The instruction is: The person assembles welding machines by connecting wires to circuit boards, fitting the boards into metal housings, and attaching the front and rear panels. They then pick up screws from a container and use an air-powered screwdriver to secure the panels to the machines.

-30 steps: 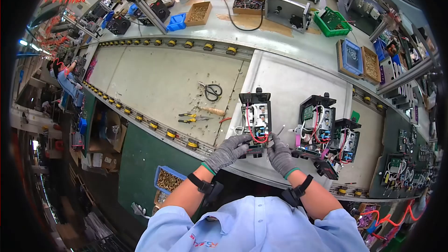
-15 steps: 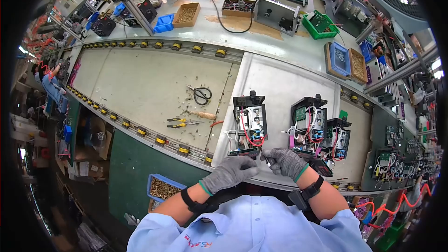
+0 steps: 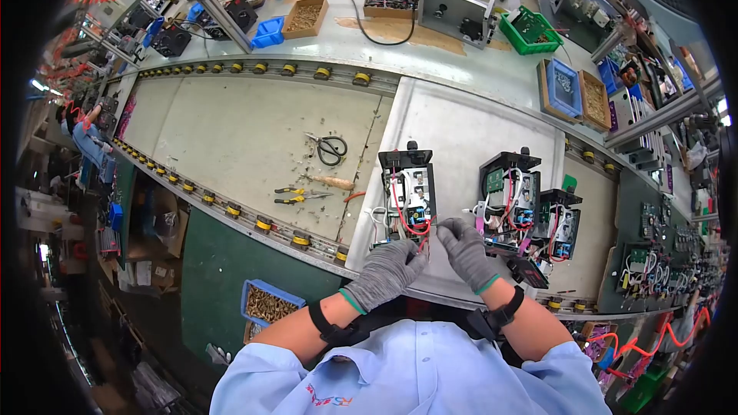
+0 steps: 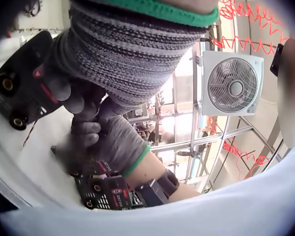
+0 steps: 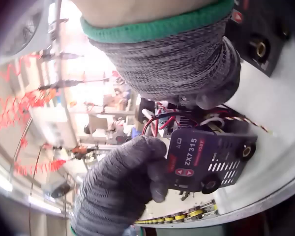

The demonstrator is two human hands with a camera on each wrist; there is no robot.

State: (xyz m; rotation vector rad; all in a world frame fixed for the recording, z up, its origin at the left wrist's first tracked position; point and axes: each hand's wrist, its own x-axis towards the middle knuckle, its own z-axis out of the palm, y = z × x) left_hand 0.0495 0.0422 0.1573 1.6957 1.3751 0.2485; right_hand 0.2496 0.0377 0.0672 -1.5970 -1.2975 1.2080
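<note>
An open unit (image 3: 411, 192) with a black front panel (image 5: 201, 160) marked ZX7 315 stands on the pale board. My gloved left hand (image 3: 388, 270) is at its front edge, fingers curled round a red wire (image 3: 424, 244). In the right wrist view the left hand (image 5: 120, 182) lies beside the panel. To the right of the unit, my gloved right hand (image 3: 467, 250) has thumb and fingertips together, apparently pinching a thin wire; the exact grip is hidden. A twisted wire (image 5: 246, 120) runs out below the right hand (image 5: 187, 73).
Two more open units (image 3: 511, 196) (image 3: 560, 223) stand to the right. Scissors (image 3: 330, 150), yellow-handled pliers (image 3: 296, 195) and a wooden-handled tool (image 3: 332, 182) lie on the left. A blue bin of brass parts (image 3: 269, 303) is at the front left; several parts boxes line the back.
My left hand has moved forward and right to the red wire at the unit's front. My right hand has moved forward, away from my body, to the unit's right side.
</note>
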